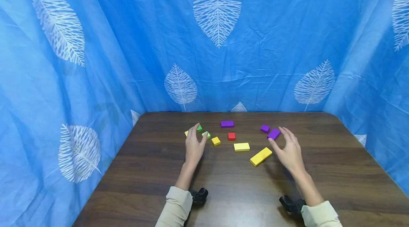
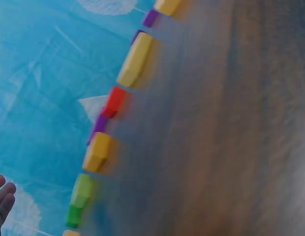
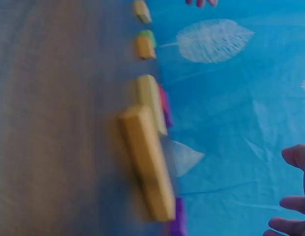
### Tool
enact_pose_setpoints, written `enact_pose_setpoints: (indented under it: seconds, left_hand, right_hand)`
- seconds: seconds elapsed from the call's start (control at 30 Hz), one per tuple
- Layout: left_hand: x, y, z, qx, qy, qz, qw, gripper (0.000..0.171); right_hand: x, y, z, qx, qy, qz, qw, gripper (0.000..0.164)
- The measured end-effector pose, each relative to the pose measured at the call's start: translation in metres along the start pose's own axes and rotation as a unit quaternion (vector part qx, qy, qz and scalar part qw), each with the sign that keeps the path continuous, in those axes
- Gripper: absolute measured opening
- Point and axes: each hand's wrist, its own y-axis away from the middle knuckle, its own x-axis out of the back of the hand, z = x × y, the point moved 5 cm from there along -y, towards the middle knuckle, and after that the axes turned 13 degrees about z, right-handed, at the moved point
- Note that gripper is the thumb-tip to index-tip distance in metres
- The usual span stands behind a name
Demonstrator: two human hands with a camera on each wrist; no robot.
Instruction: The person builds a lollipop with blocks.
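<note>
Head feed: I see the left hand point(image 1: 193, 149) released, fingers extended, beside a light green block point(image 1: 206, 135). Right hand point(image 1: 290, 152) also released, thumb and fingers apart, at a purple block point(image 1: 273, 134); contact I cannot tell. Long yellow block point(image 1: 261, 156) lies just left of that hand, red block point(image 1: 231, 136) between both hands, all on the brown table point(image 1: 223, 181).

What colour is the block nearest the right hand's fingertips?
The block is purple; the head view shows it best.
</note>
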Motion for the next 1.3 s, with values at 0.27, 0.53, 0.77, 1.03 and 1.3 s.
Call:
enact_pose_setpoints:
  seconds: [0.27,0.53,0.77,1.03,1.3]
  left_hand:
    - [-0.032,0.020,-0.012,0.018,0.013,-0.033,0.9992,0.041]
    - [-0.049,0.038,-0.022,0.026,-0.026,-0.102,0.9941,0.051]
    - [-0.053,0.046,-0.029,0.030,-0.046,-0.123,0.9909,0.046]
    - [-0.056,0.042,-0.031,0.004,-0.057,-0.107,0.9927,0.037]
    - [-0.059,0.038,-0.033,0.005,-0.075,-0.094,0.9928,0.031]
  right_hand:
    - [-0.022,0.027,0.016,-0.062,0.031,-0.059,0.996,0.087]
    - [-0.034,0.049,0.026,-0.111,0.053,-0.129,0.984,0.098]
    - [-0.038,0.060,0.029,-0.103,0.052,-0.131,0.985,0.103]
    - [-0.041,0.062,0.026,-0.055,0.042,-0.095,0.993,0.098]
    - [-0.045,0.060,0.025,-0.040,0.031,-0.065,0.997,0.093]
